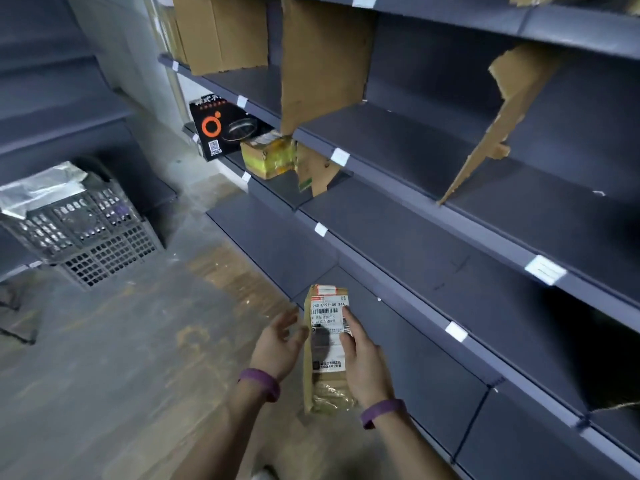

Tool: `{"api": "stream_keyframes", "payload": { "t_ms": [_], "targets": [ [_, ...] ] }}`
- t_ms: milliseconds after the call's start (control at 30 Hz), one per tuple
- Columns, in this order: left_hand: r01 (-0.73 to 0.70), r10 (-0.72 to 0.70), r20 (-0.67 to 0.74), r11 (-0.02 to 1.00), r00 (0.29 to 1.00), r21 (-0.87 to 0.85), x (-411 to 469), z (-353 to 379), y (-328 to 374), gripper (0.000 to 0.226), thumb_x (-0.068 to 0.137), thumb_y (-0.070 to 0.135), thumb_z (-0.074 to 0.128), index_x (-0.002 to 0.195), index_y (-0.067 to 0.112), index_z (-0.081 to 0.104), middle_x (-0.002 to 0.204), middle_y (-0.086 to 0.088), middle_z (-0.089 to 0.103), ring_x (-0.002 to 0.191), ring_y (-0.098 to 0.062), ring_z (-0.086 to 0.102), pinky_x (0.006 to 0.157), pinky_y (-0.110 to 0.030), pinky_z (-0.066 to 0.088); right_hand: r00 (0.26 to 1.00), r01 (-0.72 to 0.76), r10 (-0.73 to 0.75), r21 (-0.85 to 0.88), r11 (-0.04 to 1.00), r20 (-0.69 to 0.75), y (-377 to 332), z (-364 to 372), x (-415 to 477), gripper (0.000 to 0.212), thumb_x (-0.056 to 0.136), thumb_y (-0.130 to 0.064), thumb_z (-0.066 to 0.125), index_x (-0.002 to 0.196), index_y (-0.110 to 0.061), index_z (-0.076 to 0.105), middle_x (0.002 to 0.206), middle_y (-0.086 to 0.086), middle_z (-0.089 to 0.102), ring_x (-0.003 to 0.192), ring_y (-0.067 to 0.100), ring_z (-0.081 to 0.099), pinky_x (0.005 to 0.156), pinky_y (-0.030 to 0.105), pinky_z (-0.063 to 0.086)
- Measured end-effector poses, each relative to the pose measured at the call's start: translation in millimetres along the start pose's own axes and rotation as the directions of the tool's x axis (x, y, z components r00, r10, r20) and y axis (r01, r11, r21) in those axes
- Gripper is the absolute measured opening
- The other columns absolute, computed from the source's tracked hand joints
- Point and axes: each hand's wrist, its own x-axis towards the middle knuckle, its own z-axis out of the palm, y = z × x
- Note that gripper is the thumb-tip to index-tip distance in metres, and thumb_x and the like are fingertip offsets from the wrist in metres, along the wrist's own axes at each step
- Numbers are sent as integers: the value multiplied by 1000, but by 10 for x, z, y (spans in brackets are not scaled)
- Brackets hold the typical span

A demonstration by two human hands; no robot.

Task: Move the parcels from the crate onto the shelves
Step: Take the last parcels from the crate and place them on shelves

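A long brown parcel (327, 351) with a white shipping label is held upright in front of the lowest grey shelf (408, 358). My right hand (360, 358) grips it from the right side, fingers lying over the label. My left hand (282, 341) hovers just left of the parcel, fingers spread and relaxed, apparently not touching it. The dark plastic crate (86, 230) stands on the floor at the left, with a silver bag (38, 188) sticking out of it.
On a middle shelf at the far end sit a black printed box (216, 129) and a yellow-taped parcel (268, 155). Cardboard dividers (322, 60) stand on the upper shelves; a torn one (498, 126) leans at the right. White tags line the shelf edges. Concrete floor lies left.
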Motion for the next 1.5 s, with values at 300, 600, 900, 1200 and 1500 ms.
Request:
{"api": "stream_keyframes", "payload": {
  "t_ms": [300, 600, 900, 1200, 1500],
  "targets": [
    [-30, 30, 64, 1000, 997, 2, 789, -721, -90, 41, 91, 9, 58, 131, 9, 50, 124, -9, 58, 108, -19, 58, 94, -30, 45, 997, -24, 19, -65, 998, -73, -650, 582, 626, 46, 103, -33, 39, 146, -47, 30, 96, 10, 72, 82, 33, 65, 71, 41, 53],
    [-74, 76, 154, 997, 985, -19, 1753, -697, 162, 24, 90, 19, 62, 113, 18, 59, 103, 6, 65, 87, 0, 63, 71, -6, 47, 990, -93, 89, -29, 995, -110, -893, 717, 1774, 47, 103, -30, 39, 147, -43, 31, 113, 11, 70, 97, 36, 64, 85, 43, 52],
    [-87, 73, 217, 994, 974, 59, 2696, -594, 456, 30, 94, 25, 57, 123, 18, 59, 104, 5, 65, 76, 8, 62, 66, -7, 48, 983, -141, 150, 85, 986, -103, -929, 736, 2661, 47, 103, -40, 33, 149, -45, 22, 120, 2, 67, 86, 12, 64, 80, 25, 52],
    [-70, 1, 519, 991, 855, 114, 3206, -133, 473, 34, 92, 22, 58, 126, 27, 53, 120, 5, 63, 104, -10, 62, 91, -33, 53, 916, -286, 362, 350, 892, -173, -707, 562, 2798, 47, 99, -49, 34, 145, -51, 26, 113, 5, 71, 101, 24, 68, 91, 44, 53],
    [-163, 11, 665, 972, 747, 167, 3859, -111, 488, 48, 90, 10, 54, 132, 31, 47, 127, 4, 59, 110, -15, 59, 95, -33, 48, 874, -380, 454, 337, 861, -173, -878, 734, 3288, 79, 89, -5, 43, 149, -48, 15, 119, 1, 67, 107, 26, 66, 80, 22, 50]
  ]
}}
